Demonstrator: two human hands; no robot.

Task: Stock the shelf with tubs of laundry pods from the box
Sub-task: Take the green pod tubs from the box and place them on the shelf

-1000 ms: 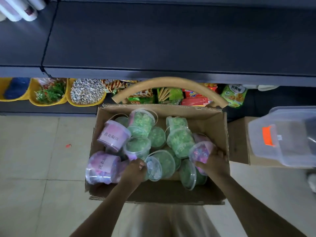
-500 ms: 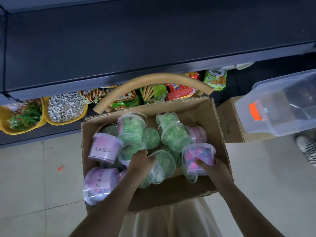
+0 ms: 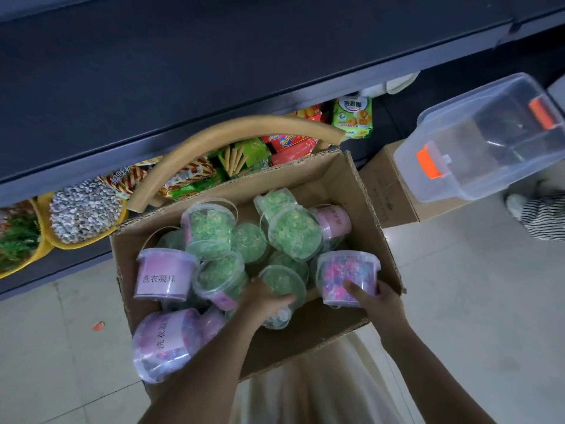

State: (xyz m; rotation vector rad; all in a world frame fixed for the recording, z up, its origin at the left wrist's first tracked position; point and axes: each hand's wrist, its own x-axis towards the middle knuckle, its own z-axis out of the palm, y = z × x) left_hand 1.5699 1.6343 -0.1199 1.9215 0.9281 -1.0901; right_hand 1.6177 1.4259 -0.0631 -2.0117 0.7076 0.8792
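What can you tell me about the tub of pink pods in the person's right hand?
The tub is clear plastic with a wider, rimmed lid. It is packed with pink, purple and blue pods that show through its wall. It lies tilted, lid end away from the person, in the near right corner of the box. The right hand grips its side.

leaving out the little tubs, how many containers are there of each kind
cardboard boxes: 2
clear plastic bin: 1
yellow baskets: 2
total: 5
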